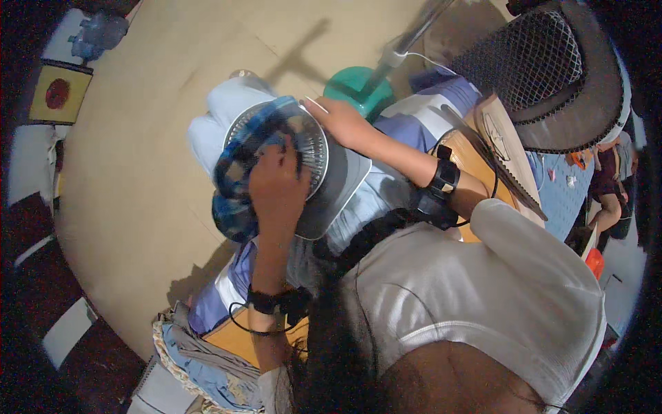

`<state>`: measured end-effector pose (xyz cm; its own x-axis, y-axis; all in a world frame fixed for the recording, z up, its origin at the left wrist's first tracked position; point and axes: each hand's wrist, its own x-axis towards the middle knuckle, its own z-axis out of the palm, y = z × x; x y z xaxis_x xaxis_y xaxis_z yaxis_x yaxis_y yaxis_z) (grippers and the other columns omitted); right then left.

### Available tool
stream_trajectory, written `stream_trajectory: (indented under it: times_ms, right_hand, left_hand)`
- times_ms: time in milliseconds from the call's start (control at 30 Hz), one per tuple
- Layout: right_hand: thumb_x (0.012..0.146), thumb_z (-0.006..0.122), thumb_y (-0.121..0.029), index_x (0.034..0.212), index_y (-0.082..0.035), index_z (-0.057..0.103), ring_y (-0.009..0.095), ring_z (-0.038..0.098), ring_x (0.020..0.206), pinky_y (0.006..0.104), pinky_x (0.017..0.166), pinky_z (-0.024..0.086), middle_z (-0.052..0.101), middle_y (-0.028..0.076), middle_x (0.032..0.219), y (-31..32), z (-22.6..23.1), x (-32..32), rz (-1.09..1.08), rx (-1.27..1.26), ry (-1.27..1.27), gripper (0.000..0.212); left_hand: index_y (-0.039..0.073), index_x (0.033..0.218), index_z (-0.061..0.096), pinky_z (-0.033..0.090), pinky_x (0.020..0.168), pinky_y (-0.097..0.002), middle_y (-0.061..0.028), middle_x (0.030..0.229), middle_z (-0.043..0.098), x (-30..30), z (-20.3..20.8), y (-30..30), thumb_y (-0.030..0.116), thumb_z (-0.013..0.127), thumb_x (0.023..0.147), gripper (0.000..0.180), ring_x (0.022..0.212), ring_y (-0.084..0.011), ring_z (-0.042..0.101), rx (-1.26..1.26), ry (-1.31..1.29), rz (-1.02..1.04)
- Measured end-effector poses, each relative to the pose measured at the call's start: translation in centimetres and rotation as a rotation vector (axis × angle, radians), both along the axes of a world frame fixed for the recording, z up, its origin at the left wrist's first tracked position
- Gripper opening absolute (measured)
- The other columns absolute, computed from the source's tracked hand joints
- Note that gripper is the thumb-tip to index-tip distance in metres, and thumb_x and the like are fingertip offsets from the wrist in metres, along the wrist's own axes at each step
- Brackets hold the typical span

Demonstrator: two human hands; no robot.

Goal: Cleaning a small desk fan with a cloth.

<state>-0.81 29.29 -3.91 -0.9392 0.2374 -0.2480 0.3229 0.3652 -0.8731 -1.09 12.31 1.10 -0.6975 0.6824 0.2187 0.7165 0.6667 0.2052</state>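
Left hand [279, 183], grip clamped on cloth [231, 165], hiding part of fan [316, 155]; right hand [338, 123] clamped on fan's edge; pole [418, 33] beyond fan, chair [531, 55] to its right

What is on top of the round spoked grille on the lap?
A blue checked cloth lies across the grille, with the left grip on the cloth. Spokes show at the grille's right and upper left; whatever lies beneath the cloth and grip is covered.
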Motion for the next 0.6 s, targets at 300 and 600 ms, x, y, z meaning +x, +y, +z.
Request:
stream_trajectory:
  times_ms: [300, 600]
  right_hand:
    - [0.078, 0.047, -0.030, 0.094, 0.001, 0.055, 0.041, 0.055, 0.082, 0.0425, 0.071, 0.044, 0.057, 0.025, 0.086, 0.5, -1.2, 0.2, -0.026, -0.087, 0.073, 0.036]
    - [0.085, 0.039, -0.043, 0.092, 0.001, 0.055, 0.041, 0.055, 0.078, 0.0444, 0.071, 0.043, 0.057, 0.026, 0.081, 0.0, 0.3, 0.1, 0.000, 0.038, -0.055, 0.047]
  left_hand:
    - [0.002, 0.103, 0.057, 0.046, 0.068, -0.0372, -0.0147, 0.090, 0.053, 0.1, 0.5, 3.8, 0.018, 0.062, 0.065, 0.041, 0.080, -0.0286, 0.056, 0.040, -0.161, -0.011]
    - [0.010, 0.110, 0.055, 0.040, 0.080, -0.0410, -0.0152, 0.103, 0.052, 0.6, 0.9, -3.1, 0.021, 0.062, 0.068, 0.044, 0.089, -0.0287, 0.055, 0.022, -0.336, 0.279]
